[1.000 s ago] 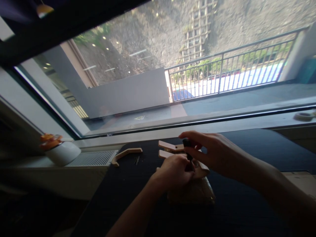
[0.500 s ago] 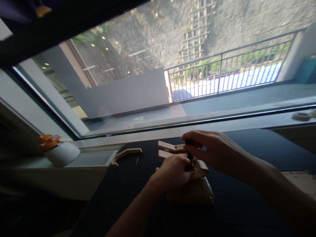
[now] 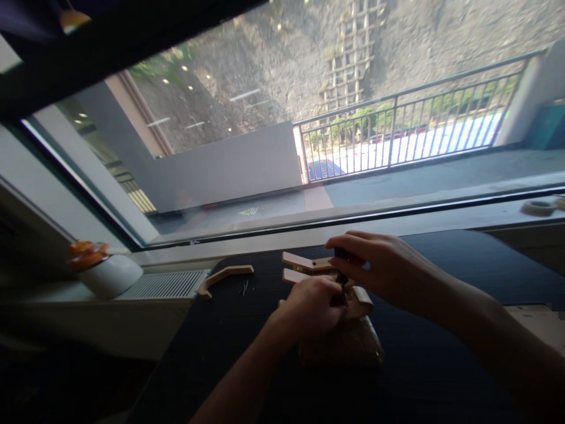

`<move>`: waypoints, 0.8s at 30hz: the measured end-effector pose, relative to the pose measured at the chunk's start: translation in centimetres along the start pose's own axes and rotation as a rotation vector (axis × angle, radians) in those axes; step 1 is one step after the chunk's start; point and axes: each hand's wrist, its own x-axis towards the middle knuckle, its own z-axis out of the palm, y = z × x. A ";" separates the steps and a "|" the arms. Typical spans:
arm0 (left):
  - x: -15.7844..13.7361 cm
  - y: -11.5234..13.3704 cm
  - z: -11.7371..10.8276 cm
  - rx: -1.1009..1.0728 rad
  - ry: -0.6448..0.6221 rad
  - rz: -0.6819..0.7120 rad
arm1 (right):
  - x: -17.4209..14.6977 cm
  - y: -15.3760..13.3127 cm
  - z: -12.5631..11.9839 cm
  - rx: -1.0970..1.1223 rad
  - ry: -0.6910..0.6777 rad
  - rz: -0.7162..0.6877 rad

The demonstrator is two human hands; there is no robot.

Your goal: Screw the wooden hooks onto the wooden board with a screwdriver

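My right hand is closed round the black handle of a screwdriver, which points down between my hands. Beneath its tip is a light wooden assembly of bent pieces, with two flat arms reaching out to the left. My left hand is closed on the near part of this assembly, its fingertips beside the screwdriver shaft. The exact contact of the tip is hidden by my fingers. Under the assembly lies a brownish, shiny packet, dim in the shadow.
To the left on the dark table lie a loose bent wooden piece and several thin screws. A white pot with an orange top stands by the window. A tape roll rests on the sill at right.
My right hand has shifted very slightly to the right with the screwdriver handle. My left hand and the wooden assembly stay in place.
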 end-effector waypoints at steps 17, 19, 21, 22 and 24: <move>-0.1 0.1 -0.2 -0.026 0.036 0.001 | 0.0 -0.7 -0.2 0.091 -0.080 0.078; -0.2 0.0 -0.4 -0.030 0.051 0.022 | 0.0 -0.6 -0.2 0.064 -0.066 0.084; -0.3 0.0 -0.5 -0.036 0.046 0.039 | 0.0 -0.4 -0.1 0.034 -0.047 0.093; -0.4 0.0 -0.6 -0.035 0.041 0.040 | 0.0 -0.3 0.0 0.024 -0.041 0.096; -0.4 0.0 -0.6 -0.022 0.040 0.035 | 0.1 -0.1 0.0 0.013 -0.038 0.102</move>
